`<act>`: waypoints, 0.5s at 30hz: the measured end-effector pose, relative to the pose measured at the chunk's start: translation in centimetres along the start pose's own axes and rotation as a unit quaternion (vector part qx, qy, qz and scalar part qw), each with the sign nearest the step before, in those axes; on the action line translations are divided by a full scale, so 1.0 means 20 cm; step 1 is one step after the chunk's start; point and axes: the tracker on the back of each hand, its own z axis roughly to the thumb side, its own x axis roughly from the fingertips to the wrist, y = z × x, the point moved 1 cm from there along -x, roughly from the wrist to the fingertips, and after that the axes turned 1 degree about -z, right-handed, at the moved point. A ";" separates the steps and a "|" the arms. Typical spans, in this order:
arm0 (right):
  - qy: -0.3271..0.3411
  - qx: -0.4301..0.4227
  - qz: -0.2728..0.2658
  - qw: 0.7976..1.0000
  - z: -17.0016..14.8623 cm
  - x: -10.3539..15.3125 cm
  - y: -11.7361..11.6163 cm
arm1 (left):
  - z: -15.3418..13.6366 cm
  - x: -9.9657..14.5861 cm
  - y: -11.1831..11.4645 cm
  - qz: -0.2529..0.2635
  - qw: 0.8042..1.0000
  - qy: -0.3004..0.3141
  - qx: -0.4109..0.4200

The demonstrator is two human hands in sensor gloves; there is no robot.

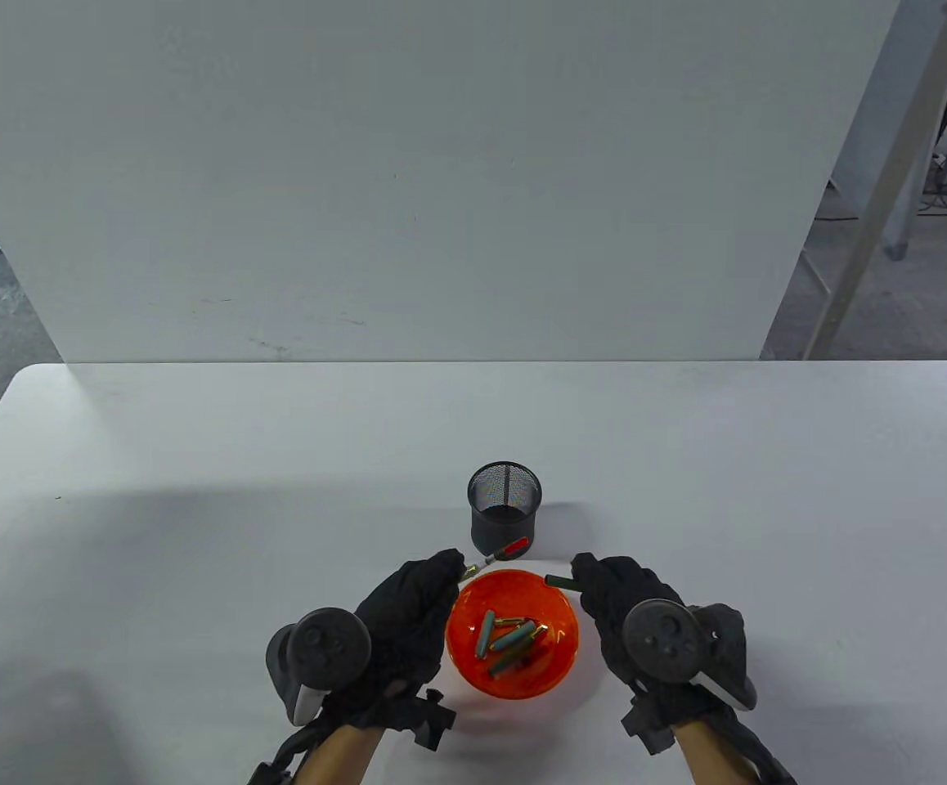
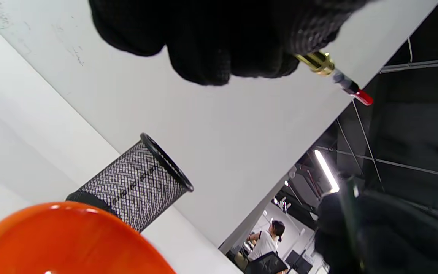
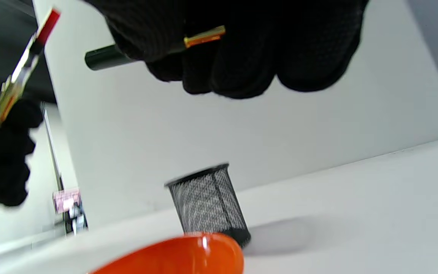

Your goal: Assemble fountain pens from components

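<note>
My left hand (image 1: 408, 605) grips a pen section with a gold collar and a red-ended cartridge (image 1: 500, 554) that sticks out toward the right; it also shows in the left wrist view (image 2: 337, 78). My right hand (image 1: 629, 605) grips a dark green pen barrel (image 1: 562, 582) that points left, with a gold clip showing between the fingers in the right wrist view (image 3: 203, 37). The two parts are apart, above the far rim of the orange bowl (image 1: 473, 679). The bowl holds several teal and gold pen parts (image 1: 510, 642).
A black mesh pen cup (image 1: 504, 505) stands just behind the bowl, also in the left wrist view (image 2: 135, 186) and the right wrist view (image 3: 207, 205). A white board stands upright along the table's far edge.
</note>
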 end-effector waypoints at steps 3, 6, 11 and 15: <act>-0.012 -0.048 -0.014 0.999 -0.04 0.01 0.01 | 0.02 0.00 0.02 -0.006 1.000 0.010 -0.017; -0.013 -0.058 -0.022 0.998 -0.05 0.02 0.02 | 0.03 0.00 0.02 -0.008 1.000 0.014 -0.027; -0.012 -0.066 -0.024 0.997 -0.06 0.02 0.01 | 0.03 0.00 0.02 -0.008 0.999 0.020 -0.032; -0.010 -0.058 -0.021 0.998 -0.06 0.02 0.00 | 0.03 0.00 0.03 -0.010 0.999 0.022 -0.032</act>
